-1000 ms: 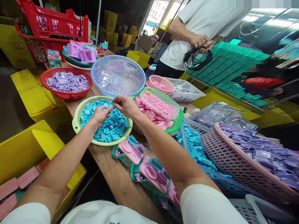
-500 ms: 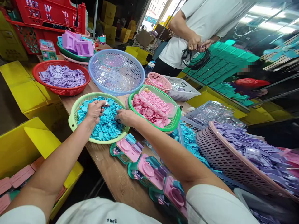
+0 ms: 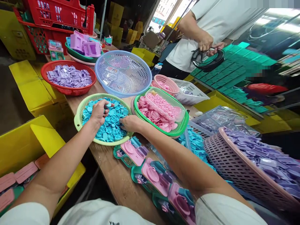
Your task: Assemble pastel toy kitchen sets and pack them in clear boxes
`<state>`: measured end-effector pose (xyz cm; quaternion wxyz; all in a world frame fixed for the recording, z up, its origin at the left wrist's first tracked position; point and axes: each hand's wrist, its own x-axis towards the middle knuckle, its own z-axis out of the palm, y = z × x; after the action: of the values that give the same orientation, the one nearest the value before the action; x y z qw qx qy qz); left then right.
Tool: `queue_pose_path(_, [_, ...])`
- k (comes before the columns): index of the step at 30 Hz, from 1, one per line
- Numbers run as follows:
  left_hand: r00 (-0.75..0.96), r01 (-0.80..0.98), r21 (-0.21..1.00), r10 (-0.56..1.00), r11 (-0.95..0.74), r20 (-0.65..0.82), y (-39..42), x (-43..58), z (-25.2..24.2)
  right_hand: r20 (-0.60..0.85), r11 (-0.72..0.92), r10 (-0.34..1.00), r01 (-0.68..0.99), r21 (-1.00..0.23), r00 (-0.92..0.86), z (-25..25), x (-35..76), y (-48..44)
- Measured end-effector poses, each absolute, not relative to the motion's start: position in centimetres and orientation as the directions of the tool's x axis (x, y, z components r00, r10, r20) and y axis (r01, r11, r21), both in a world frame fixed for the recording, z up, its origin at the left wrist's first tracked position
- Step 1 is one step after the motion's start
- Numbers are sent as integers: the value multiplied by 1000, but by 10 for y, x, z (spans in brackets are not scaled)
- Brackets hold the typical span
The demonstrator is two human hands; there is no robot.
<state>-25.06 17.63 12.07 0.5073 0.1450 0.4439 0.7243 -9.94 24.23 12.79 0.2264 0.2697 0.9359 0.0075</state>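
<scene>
My left hand [image 3: 99, 112] is closed over the light-green basket [image 3: 78, 120], with a round blue plastic piece [image 3: 108, 105] held at its fingertips. Loose blue pieces [image 3: 112, 125] of the same kind fill that basket. At the basket's right side, my right hand [image 3: 131, 123] has its bent fingers down among the pieces. Whatever those fingertips grip is hidden. Below my right forearm stands a row of toy sets [image 3: 133, 151] with pink tops, teal bases and blue and purple parts.
A green basket [image 3: 185, 125] of pink parts touches the right side. Behind are a blue basket [image 3: 147, 70] and a red basket [image 3: 45, 82] of purple pieces. A large pink basket [image 3: 225, 165] stands right, a yellow carton [image 3: 47, 140] left. Another person's hands [image 3: 208, 45] hold black cable.
The whole view has shifted, so the table's contents appear further right. My left hand has turned slightly, showing the round blue piece more plainly. My right hand stays in the basket.
</scene>
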Motion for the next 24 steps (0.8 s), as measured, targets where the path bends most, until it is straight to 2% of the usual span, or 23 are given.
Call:
queue_pose_path(3, [-371,-658,750,896,-68,-244,175,-251,124,-379,834,530,548,70,-758,127,-102,247])
queue_pose_path(6, [-399,-688,722,870,-73,-291,174,-252,127,-307,807,550,589,-45,-777,135,-98,256])
queue_pose_path(7, [-414,-701,708,857,-86,-306,174,-253,127,-274,767,563,616,-178,-780,138,-95,258])
queue_pose_path(8, [-422,-717,690,849,-98,-318,174,-253,128,-243,689,580,627,-363,-778,141,-92,260])
queue_pose_path(10, [-419,-752,648,846,-119,-330,175,-255,129,-200,434,619,543,-718,-759,144,-88,262])
queue_pose_path(11, [-412,-767,629,848,-125,-334,175,-256,129,-187,295,633,458,-839,-751,145,-87,262])
queue_pose_path(13, [-398,-787,604,851,-125,-342,175,-257,128,-172,148,644,343,-928,-746,144,-88,261])
queue_pose_path(15, [-384,-793,599,856,-113,-346,175,-259,127,-159,192,660,369,-909,-734,141,-91,258])
queue_pose_path(16, [-374,-794,600,860,-103,-348,175,-259,127,-158,300,659,450,-841,-735,138,-93,256])
queue_pose_path(17, [-367,-792,603,862,-93,-349,174,-259,126,-163,452,651,552,-701,-741,135,-95,254])
queue_pose_path(19, [-361,-787,612,863,-79,-354,174,-258,125,-195,684,631,657,-317,-751,127,-99,249])
queue_pose_path(20, [-363,-784,617,861,-74,-357,174,-258,125,-219,734,623,658,-168,-751,123,-100,246])
queue_pose_path(21, [-365,-780,621,858,-71,-361,174,-257,125,-237,753,621,652,-83,-747,119,-101,244])
queue_pose_path(24, [-377,-769,636,849,-64,-369,174,-257,125,-254,758,620,650,-52,-742,113,-104,240])
